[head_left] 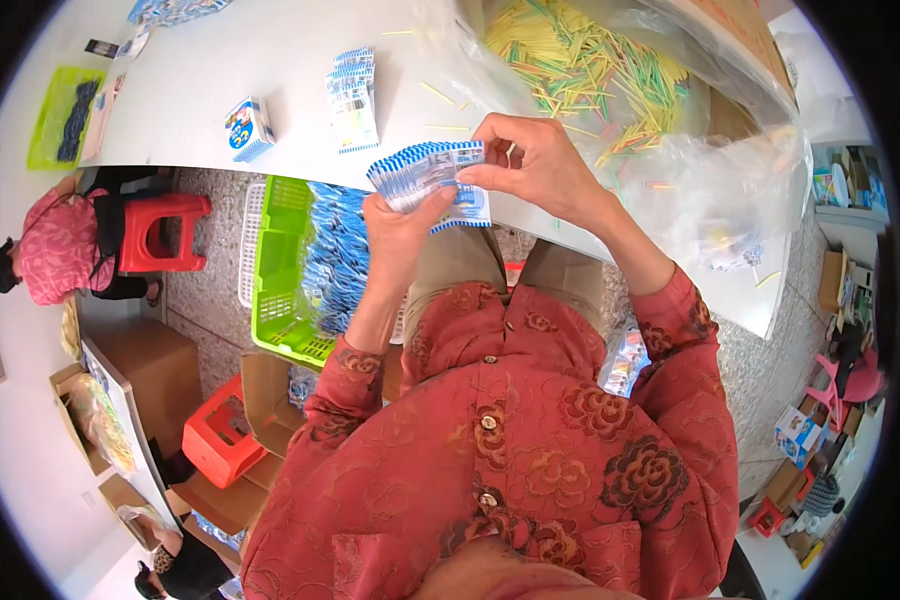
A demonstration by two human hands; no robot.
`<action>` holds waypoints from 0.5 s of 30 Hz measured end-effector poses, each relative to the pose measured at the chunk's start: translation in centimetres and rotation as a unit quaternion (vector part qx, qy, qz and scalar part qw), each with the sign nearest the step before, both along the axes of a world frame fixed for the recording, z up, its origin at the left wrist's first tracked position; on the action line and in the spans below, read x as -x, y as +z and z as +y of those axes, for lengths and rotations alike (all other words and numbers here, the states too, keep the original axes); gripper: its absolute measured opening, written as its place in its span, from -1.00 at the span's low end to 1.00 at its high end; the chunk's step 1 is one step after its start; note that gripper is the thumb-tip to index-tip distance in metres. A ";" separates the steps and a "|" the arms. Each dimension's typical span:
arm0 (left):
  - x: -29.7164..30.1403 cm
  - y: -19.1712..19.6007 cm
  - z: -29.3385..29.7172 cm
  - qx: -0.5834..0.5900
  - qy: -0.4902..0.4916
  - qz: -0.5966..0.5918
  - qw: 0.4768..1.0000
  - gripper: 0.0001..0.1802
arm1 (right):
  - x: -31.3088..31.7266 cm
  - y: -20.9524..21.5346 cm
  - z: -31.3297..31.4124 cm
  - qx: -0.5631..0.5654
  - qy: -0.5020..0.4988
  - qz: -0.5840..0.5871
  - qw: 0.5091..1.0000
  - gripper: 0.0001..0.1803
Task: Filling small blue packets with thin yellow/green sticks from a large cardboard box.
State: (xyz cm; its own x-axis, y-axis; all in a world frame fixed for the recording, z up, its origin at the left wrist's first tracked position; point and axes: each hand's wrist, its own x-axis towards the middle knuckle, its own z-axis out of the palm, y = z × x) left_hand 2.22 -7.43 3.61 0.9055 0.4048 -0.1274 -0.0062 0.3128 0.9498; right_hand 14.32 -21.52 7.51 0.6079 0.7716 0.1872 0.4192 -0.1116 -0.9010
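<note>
A fanned stack of blue-and-white packets (420,168) is held over the table's near edge. My left hand (398,235) grips it from below, thumb across the front. At the stack's right end, my right hand (548,165) has its thumb on the last packet, fingers bent around that edge. On the white table (200,100) beyond lie a second overlapping row of packets (353,105) and, left of it, a small upright packet bundle (248,130).
Yellow and green sticks (600,75) fill a clear plastic bag at the far right, a few loose nearby. A green basket (273,265) of blue packets stands below the table, left of my legs. A person in pink (60,240) is near a red stool (165,230).
</note>
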 end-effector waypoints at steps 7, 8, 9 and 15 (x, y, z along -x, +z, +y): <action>-0.1 -0.2 -0.7 0.024 -0.028 0.007 0.999 -0.73 | -0.4 -0.4 -0.7 0.054 0.005 -0.056 0.997 -0.86; 0.0 -0.2 -0.6 0.025 -0.028 0.008 0.999 -0.73 | -0.5 -0.2 -0.8 0.047 0.011 -0.068 0.997 -0.86; 0.1 -0.2 -0.4 0.035 -0.047 0.015 0.998 -0.73 | -0.5 -0.1 -0.8 0.047 0.012 -0.067 0.997 -0.86; 0.4 0.1 0.1 0.099 -0.060 0.022 0.993 -0.74 | -0.7 -0.1 -0.6 0.027 0.061 -0.105 0.992 -0.87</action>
